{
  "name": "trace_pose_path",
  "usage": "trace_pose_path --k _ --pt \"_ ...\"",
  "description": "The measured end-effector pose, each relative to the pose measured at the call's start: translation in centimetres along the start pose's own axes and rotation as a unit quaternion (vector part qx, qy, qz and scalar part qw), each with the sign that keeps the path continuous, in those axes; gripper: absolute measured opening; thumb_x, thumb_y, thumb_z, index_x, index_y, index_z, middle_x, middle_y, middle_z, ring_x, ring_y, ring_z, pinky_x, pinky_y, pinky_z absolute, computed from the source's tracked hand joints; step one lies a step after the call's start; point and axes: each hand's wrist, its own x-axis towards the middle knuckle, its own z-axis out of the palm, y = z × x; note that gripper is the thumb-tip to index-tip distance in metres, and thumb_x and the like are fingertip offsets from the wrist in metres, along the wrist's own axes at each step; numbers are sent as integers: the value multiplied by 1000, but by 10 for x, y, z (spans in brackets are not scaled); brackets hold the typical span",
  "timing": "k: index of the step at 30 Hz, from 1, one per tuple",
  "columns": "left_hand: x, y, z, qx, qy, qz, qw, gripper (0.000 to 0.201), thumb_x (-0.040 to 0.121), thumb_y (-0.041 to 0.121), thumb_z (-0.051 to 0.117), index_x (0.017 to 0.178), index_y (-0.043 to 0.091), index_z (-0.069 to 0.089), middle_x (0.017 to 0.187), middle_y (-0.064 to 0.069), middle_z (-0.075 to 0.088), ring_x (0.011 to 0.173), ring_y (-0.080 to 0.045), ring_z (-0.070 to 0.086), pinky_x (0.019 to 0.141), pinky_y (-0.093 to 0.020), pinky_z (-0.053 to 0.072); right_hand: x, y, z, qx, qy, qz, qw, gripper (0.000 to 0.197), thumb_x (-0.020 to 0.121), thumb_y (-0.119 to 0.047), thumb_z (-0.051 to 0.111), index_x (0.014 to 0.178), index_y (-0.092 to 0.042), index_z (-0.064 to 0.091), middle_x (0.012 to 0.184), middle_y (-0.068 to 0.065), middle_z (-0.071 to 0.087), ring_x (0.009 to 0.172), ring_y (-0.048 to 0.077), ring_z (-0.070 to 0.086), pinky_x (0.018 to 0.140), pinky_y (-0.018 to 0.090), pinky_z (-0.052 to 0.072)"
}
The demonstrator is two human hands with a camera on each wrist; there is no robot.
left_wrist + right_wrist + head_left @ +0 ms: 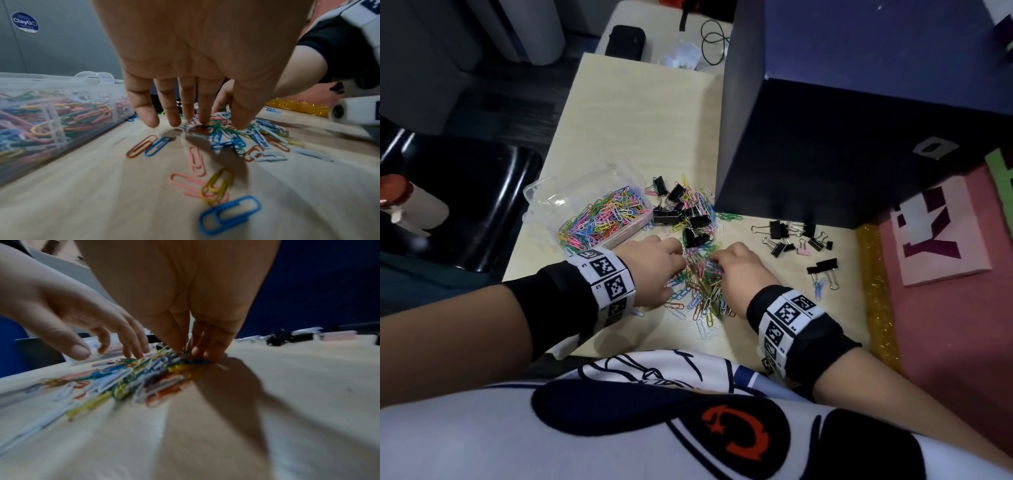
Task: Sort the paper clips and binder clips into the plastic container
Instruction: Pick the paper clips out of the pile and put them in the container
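A loose pile of coloured paper clips (698, 287) lies on the pale table (633, 130) between my hands. My left hand (678, 263) reaches into its left side with straight fingers, and the fingertips (203, 120) touch the clips (226, 138). My right hand (717, 262) comes in from the right, and its thumb and fingers (205, 348) pinch a bunch of clips (156, 369) at the pile's top. The clear plastic container (536, 190), left of the pile, holds many paper clips (602, 216). Black binder clips (678, 209) sit mixed with more paper clips behind the pile.
A large dark blue box (842, 137) stands at the back right. Before it lie several sorted binder clips (791, 236), and two more (823, 269) lie nearer. A gold glitter strip (876, 291) and a pink sheet (945, 240) border the table's right. A black chair (465, 205) stands left.
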Motion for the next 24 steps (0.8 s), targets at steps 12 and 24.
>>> trace_pose_path --k 12,24 --pt "-14 -4 9 9 -101 -111 989 87 53 28 90 116 18 29 90 -8 50 72 -25 59 57 -38 52 -13 -8 -1 -37 -94 94 990 106 58 -41 86 138 -22 20 128 9 27 108 31 54 91 41 51" --pt "12 15 2 -22 -43 -52 997 35 86 12 60 119 9 47 109 -12 53 98 -30 60 76 -35 48 -1 -17 9 11 -18 -21 1000 37 87 -13 56 122 -16 47 112 9 35 85 29 51 79 32 47"
